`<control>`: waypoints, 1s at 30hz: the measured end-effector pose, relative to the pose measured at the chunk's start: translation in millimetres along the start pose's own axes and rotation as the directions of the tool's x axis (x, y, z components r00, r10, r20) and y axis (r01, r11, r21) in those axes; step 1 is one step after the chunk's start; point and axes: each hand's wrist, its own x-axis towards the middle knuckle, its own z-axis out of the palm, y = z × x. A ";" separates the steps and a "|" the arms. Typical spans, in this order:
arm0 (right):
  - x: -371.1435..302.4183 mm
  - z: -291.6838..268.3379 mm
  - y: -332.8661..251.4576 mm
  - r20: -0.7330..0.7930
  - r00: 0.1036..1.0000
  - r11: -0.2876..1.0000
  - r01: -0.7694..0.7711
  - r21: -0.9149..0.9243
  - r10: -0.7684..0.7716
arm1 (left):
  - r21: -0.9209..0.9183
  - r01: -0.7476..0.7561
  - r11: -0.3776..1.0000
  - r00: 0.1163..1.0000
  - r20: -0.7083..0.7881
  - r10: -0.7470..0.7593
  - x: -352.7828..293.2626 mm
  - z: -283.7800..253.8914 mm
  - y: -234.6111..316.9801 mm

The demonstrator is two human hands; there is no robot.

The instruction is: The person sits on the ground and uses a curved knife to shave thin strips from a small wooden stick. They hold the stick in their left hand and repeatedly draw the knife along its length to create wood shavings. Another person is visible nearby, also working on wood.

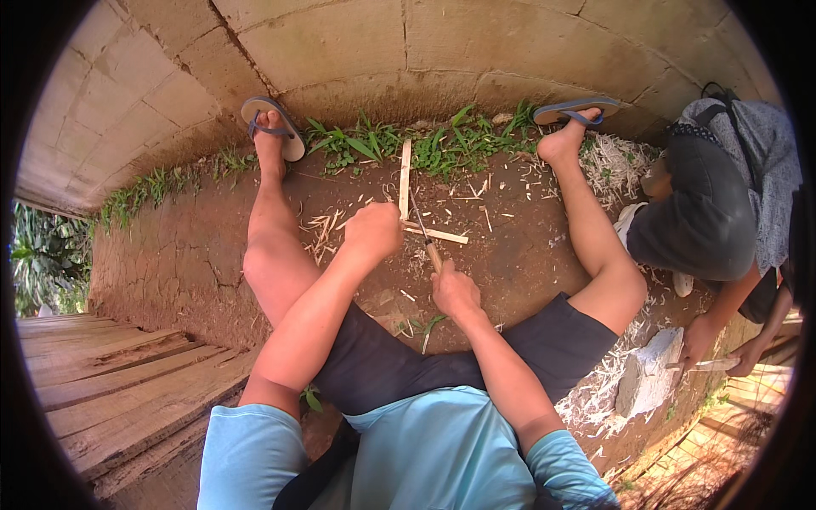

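My left hand (374, 231) is closed in a fist at the lower end of a pale wooden strip (405, 174), which points away toward the grass. A second, shorter strip (446, 235) extends to the right from beside the same fist; whether the fist touches it, I cannot tell. In my right hand (456, 291) is a knife (434, 255), gripped by its brown wooden handle. Its thin, dark blade slants up and left, beside the strips and close to the left fist. The fingers of my left hand are mostly hidden behind its back.
Wood shavings (325, 234) litter the dirt between my spread legs. Grass (365, 144) grows along a block wall (340, 51). A co-worker (697, 204) sits at the right, hands by a pale block (650, 372) and a stick. Wooden planks (127, 382) lie left.
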 end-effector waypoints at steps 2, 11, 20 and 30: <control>-2.9 -8.5 -4.4 -0.110 0.993 0.998 0.042 0.050 -0.036 | -0.010 -0.002 1.000 1.000 -0.004 0.002 -0.4 0.7 -1.9; -15.9 -13.2 -24.8 -0.168 0.985 0.987 0.063 0.149 -0.038 | 0.007 -0.025 1.000 1.000 -0.005 0.025 -2.0 4.4 -2.4; 5.9 9.2 7.0 0.061 0.996 0.970 -0.079 0.229 0.067 | 0.017 -0.028 0.999 0.999 -0.025 0.029 -2.4 3.6 -2.4; -11.4 -2.9 -0.8 -0.347 0.934 0.852 0.250 0.459 -0.087 | -0.013 -0.005 1.000 0.999 0.033 0.005 -7.2 0.0 2.8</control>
